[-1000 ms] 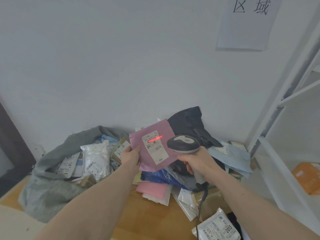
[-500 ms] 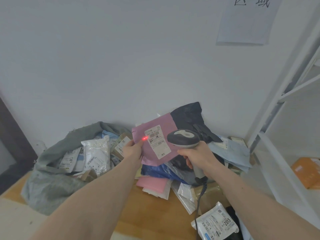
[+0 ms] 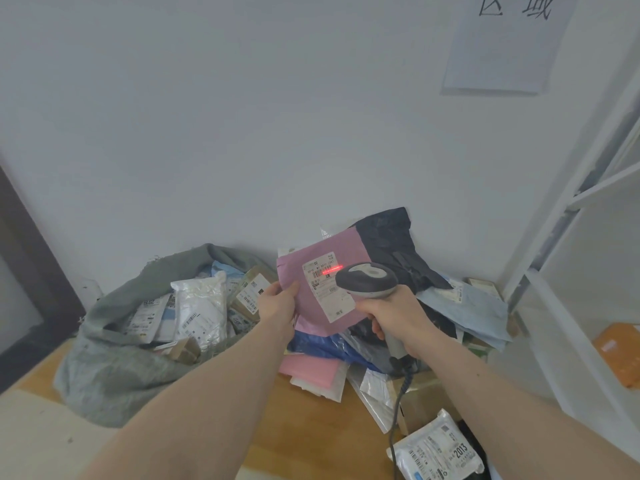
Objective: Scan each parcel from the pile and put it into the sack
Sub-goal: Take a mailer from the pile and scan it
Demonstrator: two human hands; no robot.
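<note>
We've got the pink parcel (image 3: 329, 289) upright in our left hand (image 3: 278, 306), red scan line on its white label (image 3: 327, 285). The grey scanner (image 3: 369, 284) sits in our right hand (image 3: 398, 317). Sack (image 3: 114, 358) gapes left of our left hand, pile (image 3: 398, 323) beneath both.

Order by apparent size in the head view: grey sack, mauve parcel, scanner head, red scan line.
1. grey sack
2. mauve parcel
3. scanner head, though nearer the camera than the parcel
4. red scan line
</note>
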